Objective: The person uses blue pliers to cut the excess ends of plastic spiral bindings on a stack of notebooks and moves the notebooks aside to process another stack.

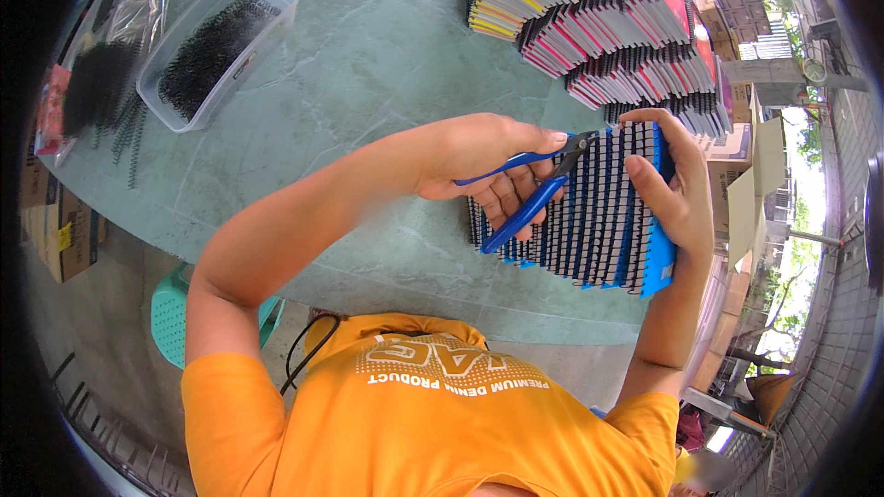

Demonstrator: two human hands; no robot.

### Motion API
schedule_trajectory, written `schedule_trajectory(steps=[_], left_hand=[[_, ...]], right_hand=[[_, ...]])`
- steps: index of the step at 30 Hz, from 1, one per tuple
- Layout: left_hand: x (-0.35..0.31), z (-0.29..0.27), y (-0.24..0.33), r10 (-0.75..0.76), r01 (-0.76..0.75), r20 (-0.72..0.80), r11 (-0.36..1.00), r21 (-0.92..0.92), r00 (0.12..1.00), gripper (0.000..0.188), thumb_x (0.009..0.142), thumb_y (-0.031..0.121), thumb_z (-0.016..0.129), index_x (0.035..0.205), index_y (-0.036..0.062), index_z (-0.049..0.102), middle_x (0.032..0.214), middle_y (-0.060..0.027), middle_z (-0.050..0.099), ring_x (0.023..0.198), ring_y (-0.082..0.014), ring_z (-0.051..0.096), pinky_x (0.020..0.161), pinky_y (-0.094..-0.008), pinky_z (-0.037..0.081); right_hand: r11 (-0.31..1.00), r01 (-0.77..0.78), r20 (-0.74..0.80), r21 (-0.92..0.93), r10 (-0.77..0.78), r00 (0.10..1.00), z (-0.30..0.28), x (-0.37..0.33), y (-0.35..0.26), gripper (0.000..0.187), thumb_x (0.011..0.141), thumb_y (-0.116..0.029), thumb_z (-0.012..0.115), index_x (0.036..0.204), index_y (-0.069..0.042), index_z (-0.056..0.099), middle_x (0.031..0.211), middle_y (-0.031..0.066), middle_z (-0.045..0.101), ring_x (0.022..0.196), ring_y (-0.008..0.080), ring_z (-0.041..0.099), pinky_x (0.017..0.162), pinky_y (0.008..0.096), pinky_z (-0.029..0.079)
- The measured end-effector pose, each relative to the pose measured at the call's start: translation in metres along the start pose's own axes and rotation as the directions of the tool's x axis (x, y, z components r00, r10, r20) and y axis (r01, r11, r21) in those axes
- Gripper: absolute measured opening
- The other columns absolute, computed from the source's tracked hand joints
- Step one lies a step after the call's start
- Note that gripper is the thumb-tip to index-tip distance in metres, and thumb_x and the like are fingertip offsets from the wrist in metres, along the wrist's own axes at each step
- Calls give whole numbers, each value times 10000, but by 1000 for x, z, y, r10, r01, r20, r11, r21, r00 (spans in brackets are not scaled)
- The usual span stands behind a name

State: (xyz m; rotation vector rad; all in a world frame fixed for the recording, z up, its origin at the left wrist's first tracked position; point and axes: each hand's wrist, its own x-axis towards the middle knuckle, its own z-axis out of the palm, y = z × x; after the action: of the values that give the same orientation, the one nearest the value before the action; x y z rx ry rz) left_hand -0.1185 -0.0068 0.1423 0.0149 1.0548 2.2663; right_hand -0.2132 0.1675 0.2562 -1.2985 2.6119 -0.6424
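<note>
Closely coiled notebooks [599, 212], blue-handled metal cutters [541, 202]

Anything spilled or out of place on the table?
Slightly: at far left, a few black coils lie on the green table outside the clear bin holding many more, so they look stray. No obvious damage to the blue-covered notebooks.

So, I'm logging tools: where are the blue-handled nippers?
The nippers are in the left hand, right of centre in the head view, jaws near the spiral-bound notebooks.
</note>
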Motion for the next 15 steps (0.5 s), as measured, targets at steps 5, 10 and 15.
schedule_trajectory(steps=[5, 10, 15], left_hand=[[10, 13, -15, 719, 17, -117, 144, 989, 685, 517, 922, 456, 330, 973, -16, 533, 787, -140, 601, 680, -220, 611, 604, -349, 461], [-1, -2, -1, 358, -91, -176, 616, 782, 917, 524, 918, 456, 338, 994, -21, 542, 792, -137, 602, 676, -226, 611, 632, -348, 476], [-6, 4, 10, 24, -17, -36, 983, 181, 999, 573, 892, 492, 378, 1002, -47, 537, 805, -167, 600, 706, -264, 621, 654, -357, 507]], right_hand=[[1000, 13, 16, -20, -13, 1000, 0, 0, 0, 422, 650, -325, 609, 931, -14, 557, 826, 147, 566, 828, 305, 517, 792, 355, 368], [983, 98, 37, -156, -93, 995, -8, 3, -6, 485, 673, -379, 625, 980, -11, 551, 864, 148, 566, 865, 309, 512, 829, 364, 353], [987, 82, 41, -140, -77, 996, -8, -2, -4, 515, 690, -407, 631, 1011, -13, 545, 878, 141, 563, 868, 300, 509, 831, 368, 352]])
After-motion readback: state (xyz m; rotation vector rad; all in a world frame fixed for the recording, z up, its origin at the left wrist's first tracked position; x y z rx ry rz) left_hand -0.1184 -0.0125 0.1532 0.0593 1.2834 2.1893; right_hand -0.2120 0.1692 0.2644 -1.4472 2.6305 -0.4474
